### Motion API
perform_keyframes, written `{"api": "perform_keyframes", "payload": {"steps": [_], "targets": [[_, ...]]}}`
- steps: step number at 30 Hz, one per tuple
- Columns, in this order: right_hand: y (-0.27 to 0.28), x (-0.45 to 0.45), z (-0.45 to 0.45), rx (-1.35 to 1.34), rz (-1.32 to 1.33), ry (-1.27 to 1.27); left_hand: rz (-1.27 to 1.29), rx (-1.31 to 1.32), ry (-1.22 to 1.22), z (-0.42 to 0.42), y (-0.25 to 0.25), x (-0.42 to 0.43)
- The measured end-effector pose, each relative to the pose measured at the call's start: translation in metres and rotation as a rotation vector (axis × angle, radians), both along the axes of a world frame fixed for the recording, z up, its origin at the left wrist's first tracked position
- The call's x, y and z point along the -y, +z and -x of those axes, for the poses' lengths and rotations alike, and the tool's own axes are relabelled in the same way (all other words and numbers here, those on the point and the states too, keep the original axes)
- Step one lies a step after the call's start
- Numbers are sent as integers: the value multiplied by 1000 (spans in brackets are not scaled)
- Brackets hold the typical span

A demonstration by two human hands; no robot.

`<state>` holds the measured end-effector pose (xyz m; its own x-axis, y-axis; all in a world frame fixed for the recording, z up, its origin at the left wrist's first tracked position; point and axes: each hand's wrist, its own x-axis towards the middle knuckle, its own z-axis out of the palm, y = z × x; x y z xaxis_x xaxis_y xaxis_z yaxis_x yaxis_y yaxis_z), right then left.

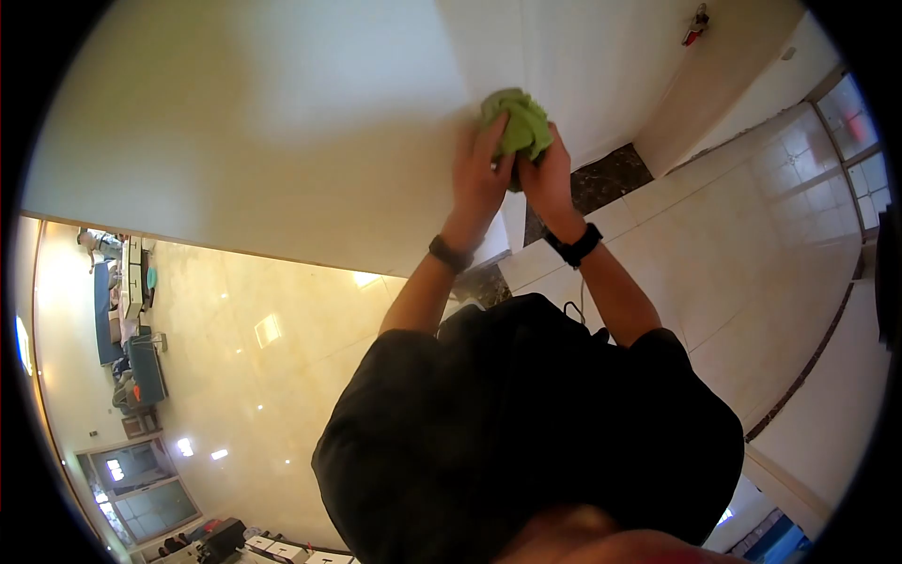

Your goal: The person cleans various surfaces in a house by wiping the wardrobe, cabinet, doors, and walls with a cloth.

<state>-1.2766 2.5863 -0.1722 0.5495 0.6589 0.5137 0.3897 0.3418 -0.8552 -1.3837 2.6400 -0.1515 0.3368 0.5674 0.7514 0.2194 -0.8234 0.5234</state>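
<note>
A crumpled green cloth [520, 124] is bunched between my two hands, against the edge of a large white door-like panel [310, 122]. My left hand [477, 183] comes in from the left with its fingers closed on the cloth; it is slightly blurred. From the other side my right hand [548, 180] grips the cloth's right part. A small dark shape shows just below the cloth between my hands, and I cannot tell what it is. Both wrists wear black bands.
Dark marbled strips [611, 179] cross the pale tiled floor [723, 254] at the doorway. A small red and metal item [695, 25] is on the white surface at upper right. Beyond the panel, a bright room holds a blue chair [146, 367], a white drawer unit [134, 273] and a person [99, 244].
</note>
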Motion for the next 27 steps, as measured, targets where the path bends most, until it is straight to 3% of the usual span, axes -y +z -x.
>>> {"api": "perform_keyframes", "payload": {"steps": [3, 7, 11, 16, 19, 20, 21, 23, 26, 27], "targets": [[44, 3, -14, 35, -26, 5, -121, 63, 14, -18, 31, -3], [51, 5, -31, -22, -23, 202, -178, 33, 105, -24, 39, 4], [20, 3, -35, -105, 108, 237, -153, -32, 150, -22, 9, 7], [-41, 12, -55, -133, 364, 335, 124, -268, 107, -23, -52, 17], [-69, 23, -71, -18, 520, 382, 263, -396, 108, -32, -87, 25], [-109, 17, -81, 141, 588, 324, 297, -432, 111, -38, -94, 27], [-112, 20, -85, 141, 672, 338, 270, -457, 98, -42, -95, 30], [-95, 30, -97, -5, 421, 319, 224, -505, 73, -61, -100, 30], [-82, 33, -139, 92, 588, 223, 322, -464, -97, -112, -94, 23], [-89, 37, -151, 48, 517, 146, 330, -456, -141, -131, -99, 23]]}}
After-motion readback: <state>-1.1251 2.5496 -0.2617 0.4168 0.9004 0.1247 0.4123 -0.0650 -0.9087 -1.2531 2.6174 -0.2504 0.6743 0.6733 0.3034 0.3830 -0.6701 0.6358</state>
